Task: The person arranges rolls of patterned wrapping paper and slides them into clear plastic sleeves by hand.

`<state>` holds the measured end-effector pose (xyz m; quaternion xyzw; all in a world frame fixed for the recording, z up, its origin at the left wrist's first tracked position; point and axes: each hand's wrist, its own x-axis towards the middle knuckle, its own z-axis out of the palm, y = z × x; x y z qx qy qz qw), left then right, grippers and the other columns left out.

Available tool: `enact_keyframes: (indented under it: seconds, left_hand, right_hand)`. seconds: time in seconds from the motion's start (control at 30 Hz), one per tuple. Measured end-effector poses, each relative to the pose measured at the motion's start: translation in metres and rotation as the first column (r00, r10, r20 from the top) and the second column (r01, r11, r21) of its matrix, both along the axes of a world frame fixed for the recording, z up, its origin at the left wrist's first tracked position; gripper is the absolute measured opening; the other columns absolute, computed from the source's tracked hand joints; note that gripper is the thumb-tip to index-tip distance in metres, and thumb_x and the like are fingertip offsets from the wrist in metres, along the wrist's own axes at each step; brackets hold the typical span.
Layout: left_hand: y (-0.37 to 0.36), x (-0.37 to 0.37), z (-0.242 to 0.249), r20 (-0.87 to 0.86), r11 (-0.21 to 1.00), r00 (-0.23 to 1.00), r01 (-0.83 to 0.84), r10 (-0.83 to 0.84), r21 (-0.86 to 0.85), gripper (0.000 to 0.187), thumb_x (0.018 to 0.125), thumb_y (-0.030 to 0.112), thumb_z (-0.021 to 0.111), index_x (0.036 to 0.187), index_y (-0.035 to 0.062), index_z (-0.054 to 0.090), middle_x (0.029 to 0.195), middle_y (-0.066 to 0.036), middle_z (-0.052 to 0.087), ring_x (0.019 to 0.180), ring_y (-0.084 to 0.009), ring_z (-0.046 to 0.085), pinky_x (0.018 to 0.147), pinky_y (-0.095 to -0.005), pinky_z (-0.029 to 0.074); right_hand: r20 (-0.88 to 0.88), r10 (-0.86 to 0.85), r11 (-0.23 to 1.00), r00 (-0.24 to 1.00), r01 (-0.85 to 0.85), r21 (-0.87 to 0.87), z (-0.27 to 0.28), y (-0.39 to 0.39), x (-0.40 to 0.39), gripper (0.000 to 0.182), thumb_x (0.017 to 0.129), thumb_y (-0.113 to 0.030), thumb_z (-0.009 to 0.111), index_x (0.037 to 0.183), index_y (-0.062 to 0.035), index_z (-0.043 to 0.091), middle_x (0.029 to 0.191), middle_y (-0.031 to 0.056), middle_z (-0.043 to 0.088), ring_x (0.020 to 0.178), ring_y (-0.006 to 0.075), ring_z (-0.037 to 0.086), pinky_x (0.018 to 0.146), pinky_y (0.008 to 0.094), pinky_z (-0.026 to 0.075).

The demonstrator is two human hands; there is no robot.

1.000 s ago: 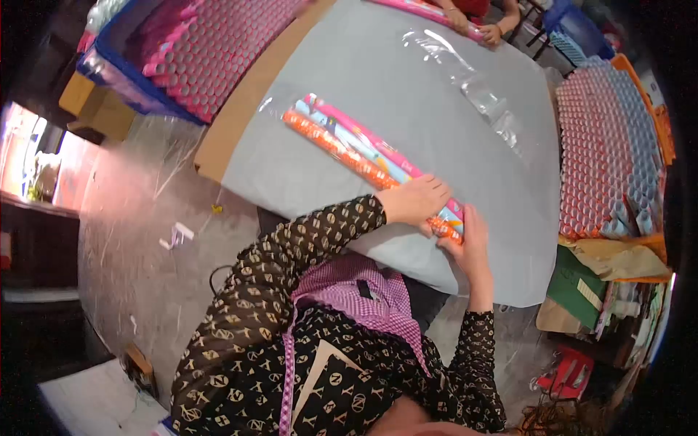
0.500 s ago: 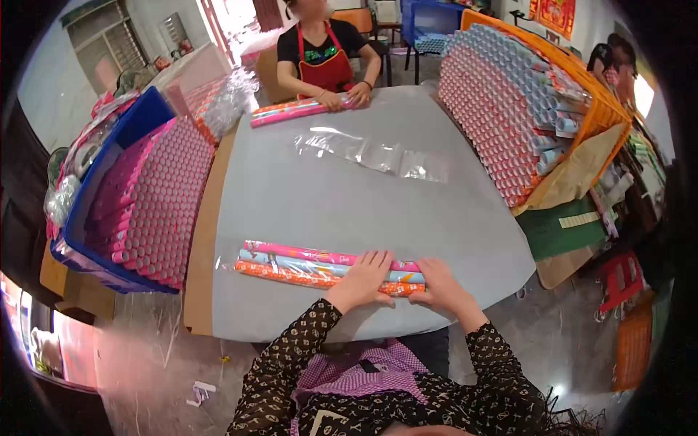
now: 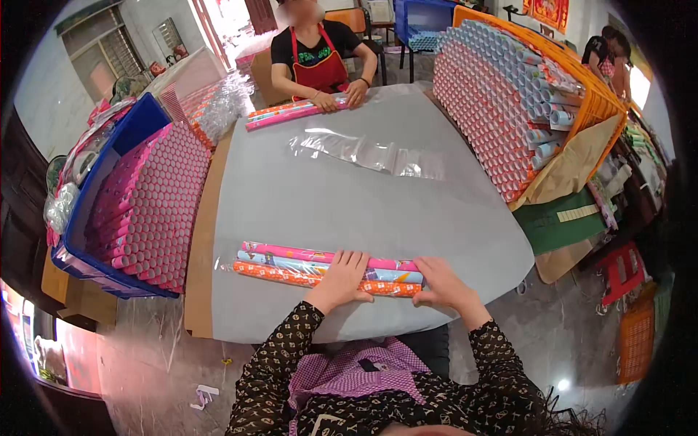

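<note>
Three rolls in clear film, one pink, one light blue and one orange [image 3: 291,275], lie side by side across the near part of the grey table [image 3: 349,218]. My left hand [image 3: 340,280] lies over the middle of the rolls, fingers stretched across them. At the rolls' right end, my right hand [image 3: 440,283] rests with thumb and fingers apart against the tips. The film reaches past the left end of the rolls.
Clear plastic sleeves [image 3: 378,154] lie mid-table. Opposite, a person in a red apron [image 3: 320,69] has both hands on another set of rolls [image 3: 291,114]. A blue crate [image 3: 76,240] of pink rolls stands left, an orange crate [image 3: 607,91] of rolls right.
My left hand has slid left along the rolls, uncovering more of them near the right end. My right hand has barely moved. The view has shifted slightly.
</note>
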<state>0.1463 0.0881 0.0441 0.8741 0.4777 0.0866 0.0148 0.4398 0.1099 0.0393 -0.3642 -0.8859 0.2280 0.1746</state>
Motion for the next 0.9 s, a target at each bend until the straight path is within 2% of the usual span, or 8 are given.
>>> enact_keyframes:
  seconds: [0.07,0.27,0.37,0.57,0.67,0.8,0.87,0.9]
  left_hand:
    - [-0.001,0.0,0.001,0.0,1.0,1.0,0.013,-0.013,0.018,0.1,0.06,0.06,0.078,0.128,-0.0056,0.045,0.119,-0.019,0.054,0.115,-0.0371,0.049,0.107,-0.0491,0.035]
    - [0.0,-0.001,-0.002,0.013,0.999,1.0,0.023,-0.024,0.037,0.1,0.061,0.061,0.077,0.128,-0.0059,0.045,0.118,-0.02,0.053,0.115,-0.0373,0.049,0.106,-0.0489,0.035]
    - [0.0,0.001,-0.001,-0.013,1.0,1.0,0.017,-0.017,0.015,0.1,0.062,0.061,0.077,0.128,-0.0064,0.045,0.118,-0.02,0.053,0.114,-0.0369,0.049,0.105,-0.0475,0.036]
    - [0.003,-0.001,-0.002,-0.007,0.999,0.999,0.042,-0.042,-0.011,0.1,0.063,0.062,0.076,0.127,-0.0073,0.045,0.118,-0.02,0.053,0.113,-0.0363,0.05,0.102,-0.0462,0.038]
    - [0.003,0.0,-0.006,-0.022,0.999,0.999,0.038,-0.038,0.011,0.099,0.063,0.062,0.076,0.127,-0.0074,0.045,0.118,-0.021,0.053,0.113,-0.0361,0.05,0.102,-0.0455,0.038]
    - [0.002,0.0,-0.006,-0.013,1.0,1.0,0.027,-0.026,0.009,0.098,0.062,0.059,0.077,0.128,-0.0076,0.046,0.119,-0.02,0.053,0.111,-0.0356,0.051,0.101,-0.0448,0.038]
    - [0.004,-0.001,-0.008,0.002,1.0,1.0,0.017,-0.017,-0.004,0.098,0.062,0.058,0.078,0.127,-0.0075,0.046,0.119,-0.02,0.054,0.11,-0.0353,0.051,0.1,-0.0446,0.038]
    - [0.004,-0.002,-0.011,-0.002,0.999,0.999,0.032,-0.032,0.013,0.097,0.061,0.057,0.078,0.127,-0.0073,0.046,0.118,-0.019,0.054,0.11,-0.035,0.051,0.099,-0.0445,0.039]
  right_hand:
    - [0.025,-0.017,0.997,1.0,0.016,0.075,0.003,-0.001,0.005,0.085,0.069,-0.039,0.081,0.134,0.0026,0.045,0.136,0.022,0.048,0.127,0.0376,0.045,0.107,0.0456,0.036]
    - [0.014,-0.006,0.995,1.0,0.005,0.102,-0.008,0.0,0.007,0.08,0.07,-0.036,0.08,0.133,0.0012,0.047,0.135,0.0218,0.05,0.125,0.0375,0.046,0.105,0.0453,0.037]
    - [-0.031,-0.029,0.994,0.999,0.032,0.102,-0.011,0.002,0.004,0.08,0.063,-0.034,0.084,0.128,0.0008,0.051,0.127,0.0194,0.055,0.118,0.0386,0.05,0.1,0.0452,0.041]
    - [-0.108,-0.053,0.99,0.993,0.066,0.123,-0.014,-0.002,0.002,0.074,0.063,-0.028,0.083,0.126,-0.001,0.053,0.124,0.019,0.056,0.112,0.039,0.053,0.097,0.0445,0.043]
    - [-0.072,-0.084,0.996,0.994,0.081,-0.045,-0.005,-0.003,-0.001,0.074,0.064,-0.027,0.082,0.126,-0.0009,0.053,0.124,0.0191,0.056,0.113,0.0397,0.053,0.096,0.0446,0.044]
    - [-0.067,-0.05,0.996,0.997,0.045,-0.075,-0.015,0.0,0.0,0.076,0.064,-0.026,0.083,0.128,-0.0005,0.052,0.127,0.0198,0.055,0.116,0.0393,0.051,0.099,0.0445,0.043]
    - [-0.092,-0.076,0.997,0.993,0.077,0.01,-0.021,0.001,0.0,0.08,0.064,-0.027,0.082,0.132,0.0,0.05,0.132,0.0206,0.053,0.12,0.0396,0.05,0.101,0.0436,0.041]
    - [-0.064,-0.106,0.993,0.992,0.102,-0.063,-0.02,-0.002,-0.001,0.078,0.068,-0.025,0.081,0.133,0.0033,0.049,0.134,0.0215,0.051,0.121,0.0405,0.048,0.103,0.044,0.04]
